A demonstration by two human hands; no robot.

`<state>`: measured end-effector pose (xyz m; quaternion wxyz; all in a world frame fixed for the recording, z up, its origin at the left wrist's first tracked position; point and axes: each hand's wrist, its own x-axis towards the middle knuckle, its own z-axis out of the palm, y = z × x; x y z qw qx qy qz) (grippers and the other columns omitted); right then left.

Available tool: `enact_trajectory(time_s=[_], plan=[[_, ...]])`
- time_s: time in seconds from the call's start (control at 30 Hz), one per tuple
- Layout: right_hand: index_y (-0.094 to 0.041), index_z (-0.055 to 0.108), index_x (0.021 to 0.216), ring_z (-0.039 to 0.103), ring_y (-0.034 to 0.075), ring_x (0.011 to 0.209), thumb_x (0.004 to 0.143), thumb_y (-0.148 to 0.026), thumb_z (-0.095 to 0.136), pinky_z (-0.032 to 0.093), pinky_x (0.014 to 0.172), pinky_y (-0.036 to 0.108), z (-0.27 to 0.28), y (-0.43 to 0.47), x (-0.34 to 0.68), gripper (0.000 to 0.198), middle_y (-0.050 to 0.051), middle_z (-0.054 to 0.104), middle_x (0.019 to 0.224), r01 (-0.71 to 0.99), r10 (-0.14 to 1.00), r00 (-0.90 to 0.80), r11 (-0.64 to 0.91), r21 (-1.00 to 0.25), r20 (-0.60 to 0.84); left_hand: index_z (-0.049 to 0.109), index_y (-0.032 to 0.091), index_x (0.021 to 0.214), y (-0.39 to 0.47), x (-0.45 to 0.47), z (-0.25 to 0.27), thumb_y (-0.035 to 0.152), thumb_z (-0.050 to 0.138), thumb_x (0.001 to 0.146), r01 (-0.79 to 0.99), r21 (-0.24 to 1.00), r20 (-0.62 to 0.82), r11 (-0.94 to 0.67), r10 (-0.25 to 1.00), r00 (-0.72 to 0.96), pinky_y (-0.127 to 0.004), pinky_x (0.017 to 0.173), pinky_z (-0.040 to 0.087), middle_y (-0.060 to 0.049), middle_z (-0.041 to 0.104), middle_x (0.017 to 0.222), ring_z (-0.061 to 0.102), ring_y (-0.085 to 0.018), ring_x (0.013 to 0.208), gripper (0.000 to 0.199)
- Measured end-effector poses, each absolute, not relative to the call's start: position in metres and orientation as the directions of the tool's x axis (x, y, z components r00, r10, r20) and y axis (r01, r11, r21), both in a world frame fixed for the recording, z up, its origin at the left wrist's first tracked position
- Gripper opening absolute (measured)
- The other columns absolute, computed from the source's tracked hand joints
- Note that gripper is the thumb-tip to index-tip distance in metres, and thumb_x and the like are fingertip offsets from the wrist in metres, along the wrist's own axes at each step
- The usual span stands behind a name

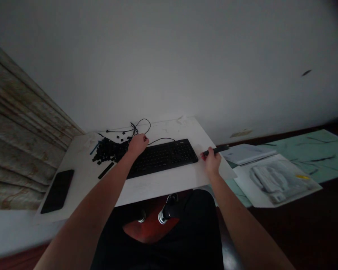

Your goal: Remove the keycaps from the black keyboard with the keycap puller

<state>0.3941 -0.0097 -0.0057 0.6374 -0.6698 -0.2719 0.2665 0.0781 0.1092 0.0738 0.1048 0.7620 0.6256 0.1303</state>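
Note:
A black keyboard lies on the white table, its left end partly hidden by my left forearm. My left hand is closed in a pinch above the keyboard's upper left edge. At its fingertips shows a small black piece that looks like a keycap. Loose black keycaps are heaped left of that hand, with a few scattered behind. Past the keyboard's right end, my right hand is wrapped around a dark stick-shaped tool. Something red shows by its fingers; the tool's exact kind is unclear.
A black phone or tablet lies on the white table at the left. The keyboard's black cable loops at the back, near the wall. A blue stick lies beside the heap. Right of the table, an open box rests on a green marbled surface.

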Motion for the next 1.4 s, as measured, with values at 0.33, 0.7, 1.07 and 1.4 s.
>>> enact_trajectory(time_s=[0.33, 0.7, 1.07, 1.4], plan=[[-0.020, 0.057, 0.076, 0.060, 0.015, 0.053, 0.079, -0.047, 0.061, 0.049, 0.048, 0.024, -0.013, -0.009, 0.395, 0.028, 0.000, 0.060, 0.061, 0.053, 0.655, 0.755, -0.066, -0.996, -0.003, 0.071, 0.018, 0.102, 0.129, 0.017, 0.064, 0.030, 0.061, 0.091, 0.978, 0.051, 0.030, -0.202, 0.979, 0.201, -0.036, 0.088, 0.047, -0.013, 0.066, 0.106, 0.061, -0.029, 0.105, 0.020], [-0.012, 0.071, 0.092, 0.071, 0.030, 0.082, 0.088, -0.047, 0.056, 0.050, 0.069, 0.035, 0.011, 0.028, 0.422, 0.039, 0.019, 0.072, 0.083, 0.767, 0.874, 0.476, -0.468, -0.439, -0.100, 0.067, 0.020, 0.112, 0.033, -0.040, 0.041, 0.021, 0.052, 0.091, 0.895, 0.397, 0.392, -0.205, 0.919, 0.036, -0.041, 0.098, 0.046, -0.009, 0.065, 0.112, 0.060, -0.026, 0.107, 0.026], [-0.007, 0.071, 0.115, 0.066, 0.040, 0.107, 0.090, -0.046, 0.056, 0.051, 0.078, 0.045, 0.041, 0.041, 0.385, 0.048, 0.031, 0.067, 0.110, 0.874, 0.876, 0.480, -0.482, -0.057, -0.049, 0.058, 0.013, 0.125, -0.119, -0.212, 0.007, 0.036, 0.061, 0.085, 0.911, 0.355, 0.556, 0.210, 0.736, -0.386, -0.056, 0.102, 0.042, -0.020, 0.056, 0.124, 0.053, -0.037, 0.119, 0.046], [-0.017, 0.070, 0.066, 0.066, 0.017, 0.059, 0.091, -0.054, 0.055, 0.042, 0.056, 0.024, 0.075, -0.003, 0.009, 0.046, 0.005, 0.069, 0.061, 0.737, 0.865, -0.439, 0.192, -0.648, -0.244, 0.051, 0.008, 0.132, -0.131, -0.248, -0.006, 0.055, 0.067, 0.080, 0.856, 0.428, 0.416, 0.290, 0.777, -0.472, -0.052, 0.093, 0.049, -0.022, 0.066, 0.112, 0.061, -0.039, 0.109, 0.073]])
